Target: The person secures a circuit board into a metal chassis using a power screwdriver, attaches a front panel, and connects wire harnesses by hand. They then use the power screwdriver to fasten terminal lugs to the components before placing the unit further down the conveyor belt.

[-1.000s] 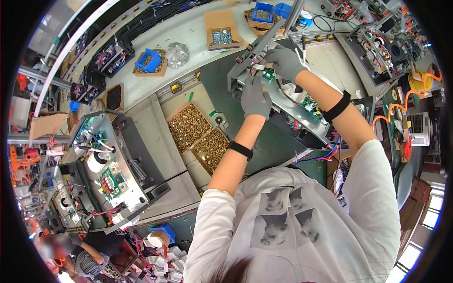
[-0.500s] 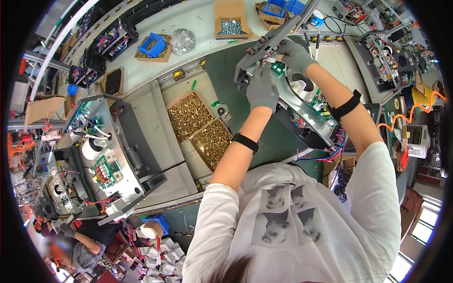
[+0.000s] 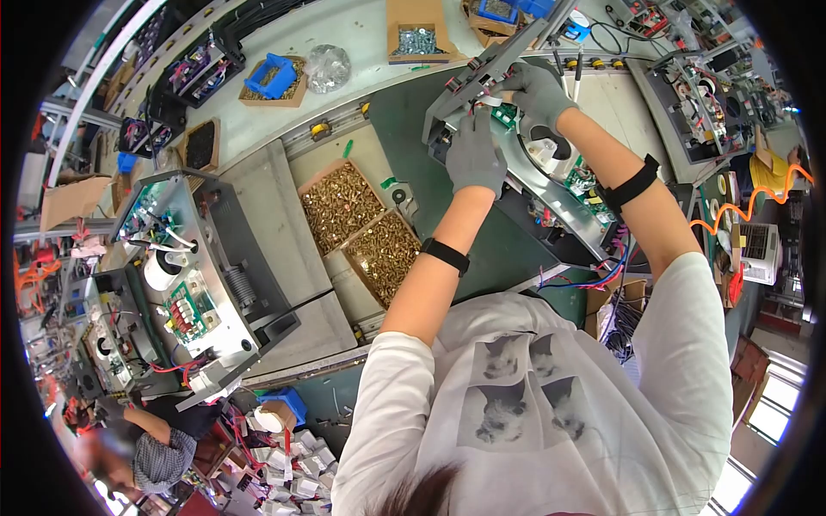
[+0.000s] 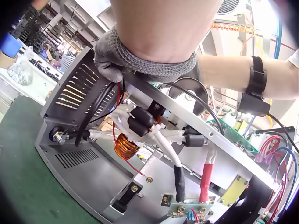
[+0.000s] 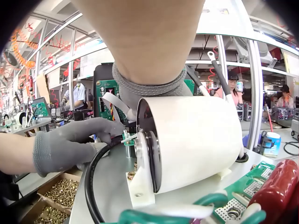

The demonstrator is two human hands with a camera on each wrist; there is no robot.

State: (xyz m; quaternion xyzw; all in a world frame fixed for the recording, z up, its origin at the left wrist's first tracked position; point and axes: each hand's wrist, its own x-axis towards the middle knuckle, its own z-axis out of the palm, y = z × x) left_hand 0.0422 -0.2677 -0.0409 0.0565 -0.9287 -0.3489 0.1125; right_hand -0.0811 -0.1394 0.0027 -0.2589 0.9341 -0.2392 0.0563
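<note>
Head camera: tips of left hand (image 3: 476, 156) and right hand (image 3: 535, 95) lost among wiring at the dark panel (image 3: 486, 73); cannot tell whether pinching anything. Right hand bent over the wiring, mostly covered by its own cuff and the white drum (image 5: 201, 140) in the right wrist view. Left hand stretched forward there, with only a narrow gap between thumb and forefinger, tips partly behind a thick black cable (image 5: 88, 186). In the left wrist view, left fingers mostly cut off behind cuff and forearm.

Machine (image 3: 564, 211): dark grey case with slotted vents, bright metal shelf, green circuit boards, copper coil (image 4: 126, 148), white leads with one red sleeve (image 4: 207, 179) and one black sleeve (image 4: 179, 182). Set along the right side of the green tabletop (image 3: 413, 129), with panel end toward the far edge.

Directly beneath both hands: panel end of the machine. Left hand just outside the drum, right hand beyond it. Left of the green tabletop: brass screws (image 3: 344, 206) in a cardboard box.
</note>
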